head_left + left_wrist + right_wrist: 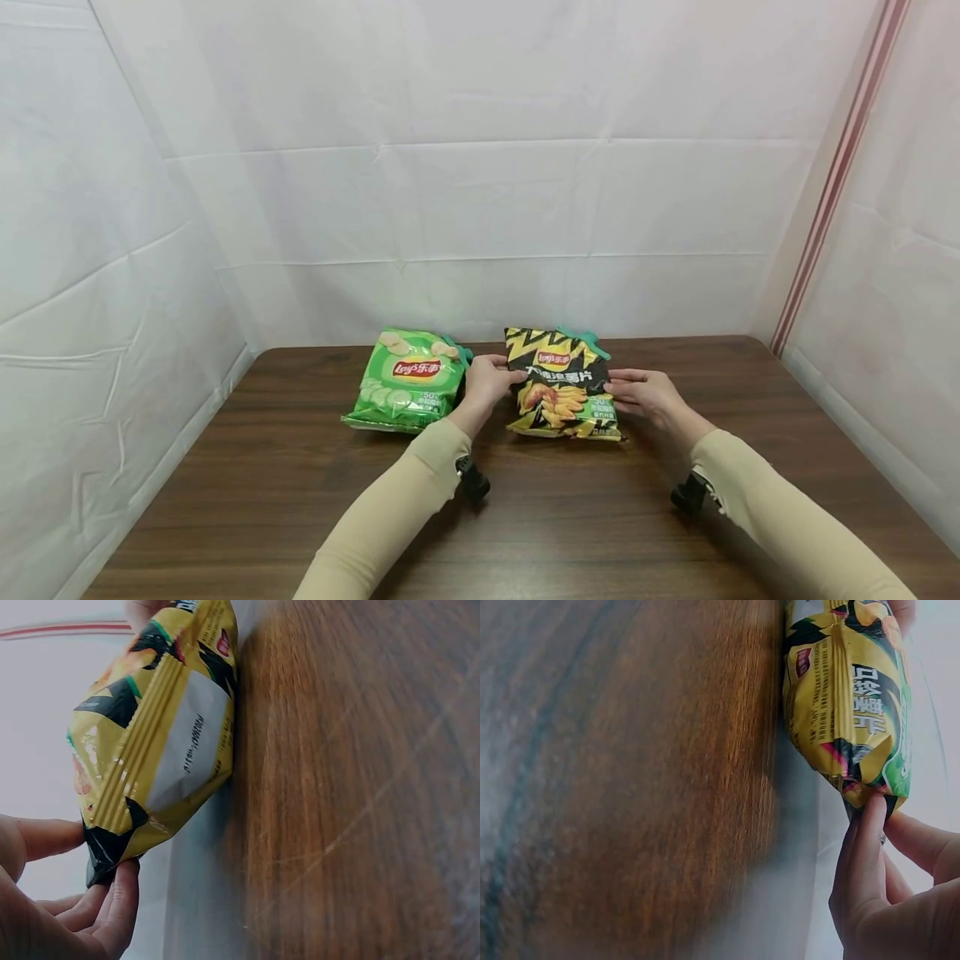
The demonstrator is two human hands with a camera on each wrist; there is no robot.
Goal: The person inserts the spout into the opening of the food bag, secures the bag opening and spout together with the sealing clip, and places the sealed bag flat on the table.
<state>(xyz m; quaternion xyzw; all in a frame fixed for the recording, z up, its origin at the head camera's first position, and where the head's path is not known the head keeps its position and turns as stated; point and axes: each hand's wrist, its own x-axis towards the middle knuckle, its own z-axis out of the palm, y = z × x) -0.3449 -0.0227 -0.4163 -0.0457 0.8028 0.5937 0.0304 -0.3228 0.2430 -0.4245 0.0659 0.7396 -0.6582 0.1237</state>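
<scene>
A black and yellow bag of chips (558,387) lies face up near the back of the table, with a teal clip (585,340) at its top right corner. My left hand (491,383) pinches the bag's left edge between thumb and fingers; the left wrist view shows the grip on a black corner of the bag (161,735). At the opposite side, my right hand (647,396) pinches the right edge, thumb and fingers (866,840) meeting on it in the right wrist view. Left of my left hand rests a green bag of chips (412,383), a teal clip (459,352) at its upper right.
The brown wooden table (570,517) runs back to a white cloth wall (480,200). White cloth also hangs along both sides, with a red stripe (836,183) at the right corner. Black wrist cameras (471,479) sit below the sleeves.
</scene>
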